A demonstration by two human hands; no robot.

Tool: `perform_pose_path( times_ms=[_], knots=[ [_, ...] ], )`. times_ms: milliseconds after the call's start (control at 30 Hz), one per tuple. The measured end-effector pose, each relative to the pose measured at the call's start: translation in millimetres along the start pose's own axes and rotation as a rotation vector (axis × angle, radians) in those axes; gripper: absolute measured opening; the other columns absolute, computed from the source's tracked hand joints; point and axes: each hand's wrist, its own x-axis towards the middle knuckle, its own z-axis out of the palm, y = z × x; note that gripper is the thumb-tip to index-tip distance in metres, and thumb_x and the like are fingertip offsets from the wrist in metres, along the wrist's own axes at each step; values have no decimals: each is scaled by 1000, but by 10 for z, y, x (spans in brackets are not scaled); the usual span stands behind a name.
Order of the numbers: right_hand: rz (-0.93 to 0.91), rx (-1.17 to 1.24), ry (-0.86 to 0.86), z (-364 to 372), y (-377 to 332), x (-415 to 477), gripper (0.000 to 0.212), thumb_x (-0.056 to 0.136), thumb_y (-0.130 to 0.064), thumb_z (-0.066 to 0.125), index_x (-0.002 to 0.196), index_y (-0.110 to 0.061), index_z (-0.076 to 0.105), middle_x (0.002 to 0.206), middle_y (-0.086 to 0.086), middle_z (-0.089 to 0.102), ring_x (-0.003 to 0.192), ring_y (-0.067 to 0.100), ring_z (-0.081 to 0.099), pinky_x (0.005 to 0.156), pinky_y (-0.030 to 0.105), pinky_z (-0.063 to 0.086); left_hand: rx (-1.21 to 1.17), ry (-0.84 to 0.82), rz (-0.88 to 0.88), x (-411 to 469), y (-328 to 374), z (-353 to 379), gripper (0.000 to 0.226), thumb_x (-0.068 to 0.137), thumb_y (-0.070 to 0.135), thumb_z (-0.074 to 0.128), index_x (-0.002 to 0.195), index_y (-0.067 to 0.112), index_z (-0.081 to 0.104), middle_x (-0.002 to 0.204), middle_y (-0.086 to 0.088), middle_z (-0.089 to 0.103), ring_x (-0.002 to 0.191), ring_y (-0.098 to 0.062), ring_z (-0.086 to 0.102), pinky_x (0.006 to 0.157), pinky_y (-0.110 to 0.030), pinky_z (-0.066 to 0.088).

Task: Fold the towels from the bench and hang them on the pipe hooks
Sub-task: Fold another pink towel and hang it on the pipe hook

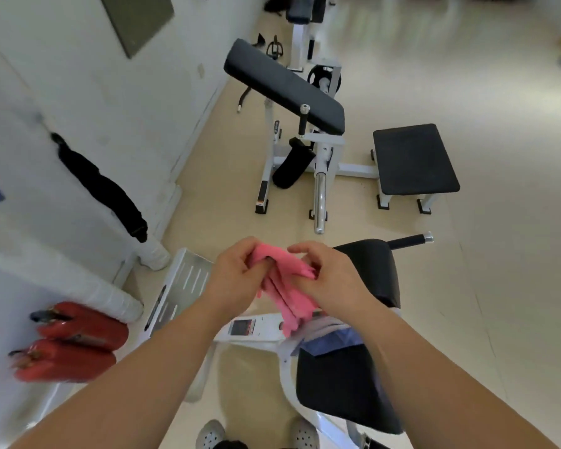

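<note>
Left hand, right hand around pink towel

A white wall runs along the left, a grey panel high on it. The glossy cream floor reflects soft light far right. A white-framed exercise machine with black pads stands mid-room, with a black-topped seat to its right. Two red extinguishers sit near left.

— What's lying on the bench?
— A blue towel, bunched at the black seat's 12 o'clock end.
— And on the floor?
— The bench at 5 o'clock, a padded stool at 2, two red extinguishers at 8.
</note>
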Motion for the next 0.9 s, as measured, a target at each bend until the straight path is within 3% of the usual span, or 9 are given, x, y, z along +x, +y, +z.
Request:
perform_pose_path(
  times_ms=[67,200,300,400,500,567,667,800,900],
  knots=[
    [-31,-37,2,167,-265,44,6,91,-24,71,86,-25,72,67,-6,64,60,2,53,65,26,48,-33,80,-2,-154,-11,-480,10,88,6,60,82,12,65,69,-20,62,63,-42,61,61,-53,54],
    [-9,317,-1,629,-966,118,10,85,-10,75,77,-15,72,70,8,64,67,13,57,68,37,51,18,69,-76,-518,-230,-1443,17,78,36,67,81,19,67,69,-10,69,64,-31,66,70,-49,55],
    [-32,384,-92,1140,-1444,191,12,78,-14,80,75,-22,72,70,1,67,69,16,60,70,43,52,30,40,-101,-833,-372,-1976,34,70,50,76,94,26,72,89,2,75,85,-15,71,84,-41,57],
    [-89,316,-260,1647,-1899,231,19,69,-24,86,77,-28,69,77,-3,69,73,15,65,70,45,56,-62,117,-76,-1107,-377,-2381,49,74,50,79,117,29,70,107,2,75,103,-15,71,98,-39,54],
    [-149,328,-374,2128,-2292,239,37,68,-11,82,93,-24,59,87,14,72,70,28,68,67,50,59,-146,188,-61,-1264,-365,-2734,30,85,29,76,115,27,72,102,-8,75,95,-23,73,87,-38,59],
    [-151,347,-424,2398,-2455,239,50,68,-7,84,102,-24,52,86,18,72,67,27,67,64,45,59,-129,260,-66,-1351,-445,-2932,9,91,19,74,99,24,76,85,-9,76,72,-14,71,68,-31,56],
    [-115,340,-488,2698,-2567,227,60,71,-4,86,110,-28,47,89,18,75,68,32,72,62,39,59,-80,367,-99,-1538,-613,-3179,27,95,11,68,73,28,70,59,7,64,50,-2,54,53,-18,42],
    [-176,218,-542,2936,-2593,377,33,84,-5,77,108,-25,64,75,-1,74,69,14,68,69,36,57,-200,562,-171,-1720,-782,-3539,23,100,16,59,80,25,66,64,0,57,56,-23,53,52,-36,43],
    [-274,52,-577,3037,-2565,520,5,92,-18,72,89,-14,72,65,-3,58,62,9,50,62,26,43,-184,729,-198,-1805,-962,-3791,16,97,18,59,82,23,63,65,4,54,58,-18,47,58,-37,41]
  ],
)
